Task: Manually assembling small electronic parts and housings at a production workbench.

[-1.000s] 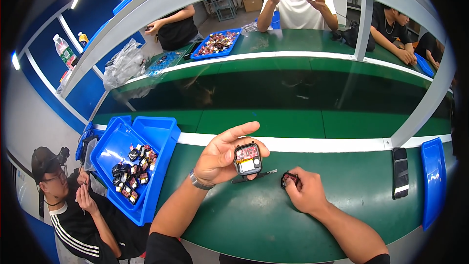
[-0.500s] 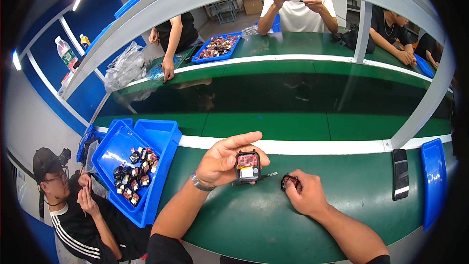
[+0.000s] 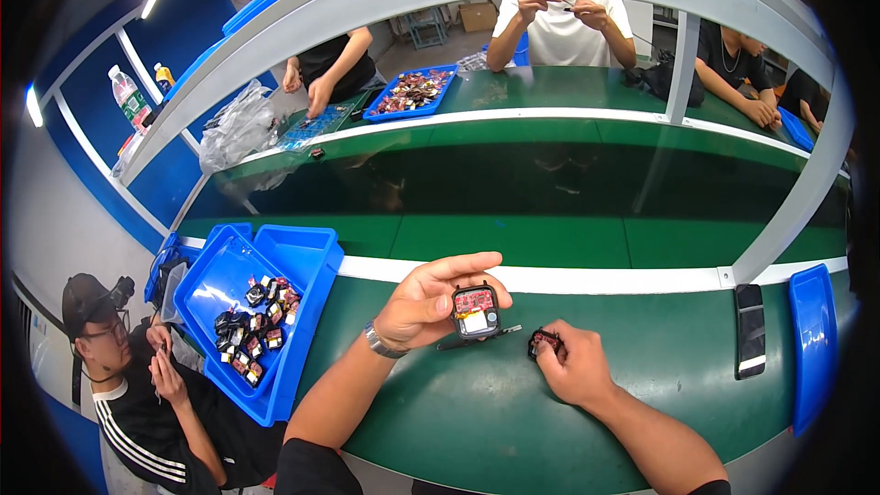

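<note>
Raised over the green bench, my left hand [image 3: 414, 310] is closed round the side of an opened square watch case [image 3: 476, 319]. Inside the black case show a red circuit board, a white block and a small round part. To its right my right hand [image 3: 579, 365] rests low on the bench. Its thumb and fingers pinch a small black-and-red electronic module [image 3: 543, 344], partly hidden by them. Beneath the left hand lies a slim dark tool with a metal tip [image 3: 511, 330]; its middle is hidden behind the case.
Nested blue trays [image 3: 307, 261] at left hold several similar modules [image 3: 255, 330]. A phone [image 3: 750, 332] and another blue tray [image 3: 813, 348] lie at right. A grey frame post [image 3: 790, 192] rises beyond. Co-workers sit at left and across, near a tray of parts [image 3: 412, 93].
My left hand and the watch case have shifted slightly right. My right hand stays put. Across the bench, a co-worker's hand has drawn back from a small dark piece on the ledge.
</note>
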`<state>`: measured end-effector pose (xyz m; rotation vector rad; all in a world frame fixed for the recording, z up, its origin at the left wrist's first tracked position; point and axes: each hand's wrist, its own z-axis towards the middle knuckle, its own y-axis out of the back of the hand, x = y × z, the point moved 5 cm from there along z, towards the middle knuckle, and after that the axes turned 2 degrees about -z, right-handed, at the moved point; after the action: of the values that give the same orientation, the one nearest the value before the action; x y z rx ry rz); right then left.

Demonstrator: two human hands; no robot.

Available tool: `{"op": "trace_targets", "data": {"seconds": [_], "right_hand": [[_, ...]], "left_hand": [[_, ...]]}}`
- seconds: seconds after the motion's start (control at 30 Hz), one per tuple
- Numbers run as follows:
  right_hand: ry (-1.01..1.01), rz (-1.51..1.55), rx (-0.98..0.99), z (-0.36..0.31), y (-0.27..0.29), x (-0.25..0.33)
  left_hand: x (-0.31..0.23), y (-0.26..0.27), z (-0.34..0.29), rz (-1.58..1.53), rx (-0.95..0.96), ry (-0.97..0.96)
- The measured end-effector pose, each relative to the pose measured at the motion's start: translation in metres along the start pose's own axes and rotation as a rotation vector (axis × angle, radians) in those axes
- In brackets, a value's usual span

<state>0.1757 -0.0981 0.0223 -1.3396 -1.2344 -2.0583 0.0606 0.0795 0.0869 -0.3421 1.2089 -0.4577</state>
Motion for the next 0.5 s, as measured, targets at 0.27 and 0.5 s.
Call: {"op": "trace_targets", "data": {"seconds": [0.27,0.5], "right_hand": [[-0.006,-0.009,0.003,0.0001,-0.0001,0.0005],[0.004,-0.016,0.004,0.0001,-0.0002,0.0007]], "left_hand": [[0.0002,0.0020,0.0003,0.029,-0.003,0.009],[0.0020,0.0050,-0.0019,0.009,0.003,0.024]]}}
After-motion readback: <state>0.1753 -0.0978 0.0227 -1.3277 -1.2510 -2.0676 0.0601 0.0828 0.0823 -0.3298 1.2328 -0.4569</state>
